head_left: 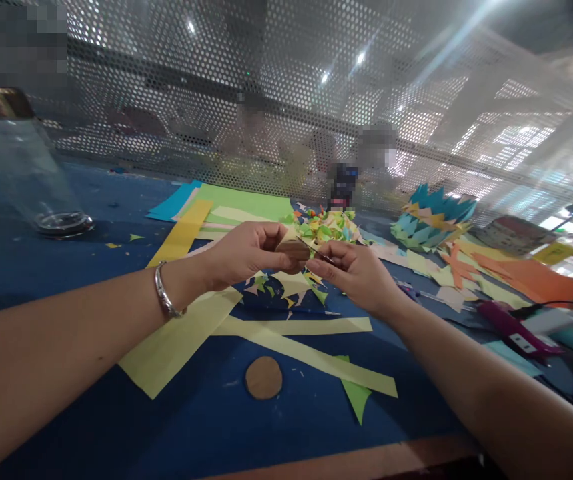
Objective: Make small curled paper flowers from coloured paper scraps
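Observation:
My left hand (251,257), with a silver bangle at the wrist, pinches a piece of brown cardboard (293,250) together with pale yellow paper. My right hand (349,270) is closed around small scissors (322,255), whose dark blades meet the edge of the paper; the fingers hide most of the handles. A round cardboard disc (263,378) lies on the blue table nearer to me. Below the hands are scattered paper offcuts (293,285) and pale yellow strips (311,350). A wide pale yellow sheet (181,347) lies under my left forearm.
Behind my hands is a heap of paper scraps (323,228), backed by a perforated metal screen (191,100). A glass jar (46,173) stands left. On the right are a layered paper crown (431,217), orange paper (541,273) and a purple power strip (511,330) with cables.

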Demonstrator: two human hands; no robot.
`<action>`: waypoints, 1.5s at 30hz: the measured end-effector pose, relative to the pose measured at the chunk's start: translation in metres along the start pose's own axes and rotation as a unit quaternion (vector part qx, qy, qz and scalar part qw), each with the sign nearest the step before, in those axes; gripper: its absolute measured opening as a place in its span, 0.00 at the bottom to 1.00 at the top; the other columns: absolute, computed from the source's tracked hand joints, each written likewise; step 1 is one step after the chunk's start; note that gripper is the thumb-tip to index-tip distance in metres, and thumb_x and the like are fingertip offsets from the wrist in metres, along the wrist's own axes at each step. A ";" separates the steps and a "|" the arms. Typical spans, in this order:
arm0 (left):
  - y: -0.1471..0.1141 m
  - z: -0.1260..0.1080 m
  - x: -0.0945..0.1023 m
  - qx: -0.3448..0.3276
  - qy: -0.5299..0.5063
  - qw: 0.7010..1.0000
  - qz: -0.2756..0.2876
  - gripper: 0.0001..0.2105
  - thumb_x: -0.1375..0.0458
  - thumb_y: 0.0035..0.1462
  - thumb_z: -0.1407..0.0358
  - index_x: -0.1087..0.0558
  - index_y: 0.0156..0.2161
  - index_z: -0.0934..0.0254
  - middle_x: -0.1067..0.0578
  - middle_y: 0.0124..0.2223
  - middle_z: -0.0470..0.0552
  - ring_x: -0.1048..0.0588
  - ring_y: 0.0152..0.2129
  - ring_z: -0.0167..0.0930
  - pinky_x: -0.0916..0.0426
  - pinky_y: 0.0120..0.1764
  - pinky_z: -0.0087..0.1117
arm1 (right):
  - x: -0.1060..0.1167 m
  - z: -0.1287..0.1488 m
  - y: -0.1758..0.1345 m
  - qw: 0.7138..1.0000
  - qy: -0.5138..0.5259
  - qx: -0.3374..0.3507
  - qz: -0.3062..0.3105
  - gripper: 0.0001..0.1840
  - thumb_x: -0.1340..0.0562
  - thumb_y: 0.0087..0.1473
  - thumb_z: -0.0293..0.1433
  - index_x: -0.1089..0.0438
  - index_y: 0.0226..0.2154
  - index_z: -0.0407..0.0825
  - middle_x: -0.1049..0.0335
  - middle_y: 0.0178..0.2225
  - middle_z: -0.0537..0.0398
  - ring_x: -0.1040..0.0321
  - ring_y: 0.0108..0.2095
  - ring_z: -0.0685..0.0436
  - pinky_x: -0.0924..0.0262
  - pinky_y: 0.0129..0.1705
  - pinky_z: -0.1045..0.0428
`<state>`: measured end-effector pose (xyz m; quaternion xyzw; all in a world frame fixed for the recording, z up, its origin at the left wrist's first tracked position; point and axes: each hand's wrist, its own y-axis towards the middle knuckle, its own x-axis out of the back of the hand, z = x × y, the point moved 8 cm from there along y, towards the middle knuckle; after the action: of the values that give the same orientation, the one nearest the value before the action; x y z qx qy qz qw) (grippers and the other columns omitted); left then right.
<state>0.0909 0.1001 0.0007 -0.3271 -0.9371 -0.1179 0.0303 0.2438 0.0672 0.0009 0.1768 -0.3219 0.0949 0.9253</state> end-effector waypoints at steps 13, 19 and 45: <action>0.001 0.010 -0.010 0.016 -0.054 0.998 0.042 0.10 0.32 0.51 0.67 0.29 0.33 0.64 0.23 0.31 0.45 0.24 0.32 0.25 0.32 0.41 0.29 | -0.007 0.008 -0.001 0.996 0.065 0.044 -0.042 0.14 0.36 0.58 0.42 0.31 0.32 0.47 0.39 0.26 0.58 0.47 0.26 0.51 0.52 0.27 0.52; -0.002 0.014 -0.008 0.038 -0.069 0.996 -0.038 0.14 0.29 0.48 0.58 0.28 0.28 0.65 0.22 0.32 0.49 0.24 0.33 0.29 0.32 0.38 0.30 | -0.004 0.006 -0.001 0.994 0.083 0.044 -0.059 0.15 0.36 0.58 0.43 0.31 0.33 0.48 0.35 0.29 0.56 0.43 0.28 0.50 0.49 0.27 0.52; 0.002 0.004 0.013 -0.041 -0.039 0.995 -0.081 0.11 0.30 0.50 0.60 0.20 0.37 0.64 0.21 0.33 0.49 0.27 0.29 0.26 0.35 0.33 0.28 | 0.000 -0.005 -0.002 0.991 0.130 -0.011 -0.037 0.27 0.43 0.62 0.53 0.34 0.27 0.48 0.57 0.16 0.67 0.62 0.17 0.55 0.66 0.19 0.54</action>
<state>0.0815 0.1105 -0.0012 -0.2551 -0.9555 -0.1452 -0.0291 0.2468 0.0675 -0.0036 0.1643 -0.1929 0.0787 0.9641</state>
